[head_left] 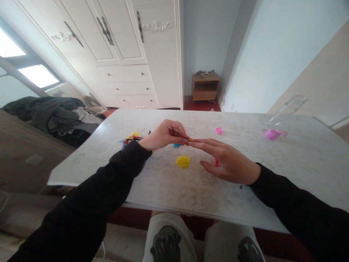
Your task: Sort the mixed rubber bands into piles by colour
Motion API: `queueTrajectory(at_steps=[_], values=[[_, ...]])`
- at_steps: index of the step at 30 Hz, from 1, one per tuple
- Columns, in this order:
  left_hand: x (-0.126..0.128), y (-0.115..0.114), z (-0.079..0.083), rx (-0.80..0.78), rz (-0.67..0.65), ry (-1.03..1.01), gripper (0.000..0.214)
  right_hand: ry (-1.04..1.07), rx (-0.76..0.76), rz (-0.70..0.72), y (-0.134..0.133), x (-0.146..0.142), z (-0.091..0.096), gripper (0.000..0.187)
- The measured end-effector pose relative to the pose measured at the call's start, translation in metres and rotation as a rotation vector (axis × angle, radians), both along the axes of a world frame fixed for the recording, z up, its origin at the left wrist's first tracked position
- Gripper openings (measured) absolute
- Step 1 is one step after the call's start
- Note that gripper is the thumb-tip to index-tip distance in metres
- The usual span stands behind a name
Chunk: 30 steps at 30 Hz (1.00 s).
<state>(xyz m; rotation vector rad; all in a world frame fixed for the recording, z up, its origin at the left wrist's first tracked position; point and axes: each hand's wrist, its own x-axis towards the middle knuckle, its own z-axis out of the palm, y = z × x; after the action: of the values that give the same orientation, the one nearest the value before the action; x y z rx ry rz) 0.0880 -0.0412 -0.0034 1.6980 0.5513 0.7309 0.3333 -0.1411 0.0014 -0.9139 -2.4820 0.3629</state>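
Nearest to us, two legs in pale trousers with dark knee patches point(170, 236) reach under the near edge of the white, grey-mottled tabletop point(207, 196). Just in from that edge, beside the right wrist, we see a tiny dark speck point(240, 187). The right hand point(229, 160), in a black sleeve point(289, 196), is spread palm down, fingers stretched toward the middle of the tabletop and thumb held apart; bright red bits point(217, 162) show from behind it. Left of its thumb, between the near edge and the fingertips, we find a loose pile of small yellow pieces point(183, 162). The left hand point(169, 135), also black-sleeved, is closed in a pinch on a small dark-and-yellow piece point(191, 139) at the right hand's fingertips, over the middle of the tabletop; its exact shape is too small for us to tell. Beyond, partly hidden by the left hand, lie small blue pieces point(176, 145), and toward the left edge a mixed heap of many-coloured pieces point(132, 138). Toward the far edge we see a cluster of pink pieces point(218, 130) and, near the far right corner, a rounded purple object point(272, 134) with a clear cylinder point(289, 109) above it; we cannot tell whether they join. Past the far edge stand a white panelled wardrobe point(166, 72) and a small brown wooden stand point(205, 95).
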Motion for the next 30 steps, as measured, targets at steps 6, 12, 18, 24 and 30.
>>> queueTrajectory(at_steps=[6, 12, 18, 24, 30], values=[[0.0, -0.001, 0.002, -0.043, -0.01, 0.044, 0.035, 0.028, 0.009, -0.012, 0.0, 0.0, -0.001, 0.066], [0.002, -0.003, 0.005, -0.024, -0.008, 0.043, 0.036, 0.041, 0.01, 0.008, 0.0, 0.0, 0.001, 0.062], [0.001, 0.001, 0.004, 0.003, 0.072, 0.037, 0.039, 0.042, 0.017, 0.011, 0.0, -0.001, 0.002, 0.059], [-0.011, 0.025, -0.002, 0.217, 0.507, 0.037, 0.029, 0.043, 0.012, 0.025, -0.002, -0.001, 0.002, 0.056], [-0.023, 0.046, -0.014, 0.339, 0.695, 0.224, 0.024, 0.035, -0.004, 0.043, -0.003, -0.001, 0.004, 0.053]])
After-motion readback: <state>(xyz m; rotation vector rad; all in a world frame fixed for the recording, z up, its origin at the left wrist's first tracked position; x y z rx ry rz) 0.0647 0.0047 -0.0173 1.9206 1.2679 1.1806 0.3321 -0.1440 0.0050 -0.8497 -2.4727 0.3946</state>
